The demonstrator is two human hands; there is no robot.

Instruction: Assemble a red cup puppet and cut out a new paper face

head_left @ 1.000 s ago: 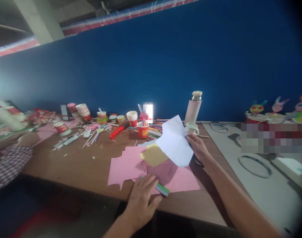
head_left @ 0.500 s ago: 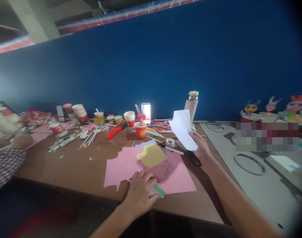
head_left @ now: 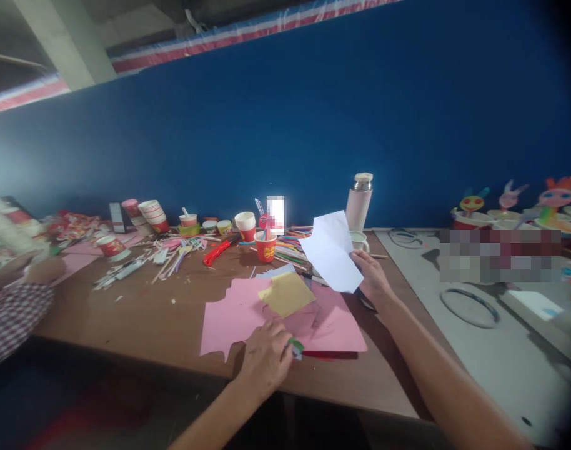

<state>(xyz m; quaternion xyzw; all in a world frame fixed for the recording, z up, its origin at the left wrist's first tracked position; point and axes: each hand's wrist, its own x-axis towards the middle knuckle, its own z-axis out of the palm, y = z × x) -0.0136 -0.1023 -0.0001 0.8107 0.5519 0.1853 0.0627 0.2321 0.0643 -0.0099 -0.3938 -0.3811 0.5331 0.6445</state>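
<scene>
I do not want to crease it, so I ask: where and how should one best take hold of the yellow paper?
Probably pinch the yellow paper lightly at its right corner, coming from the right. It lies nearly flat over pink paper, so only its thin edge offers grip; this corner juts outward, while the left hand is close to the near edge.
</scene>
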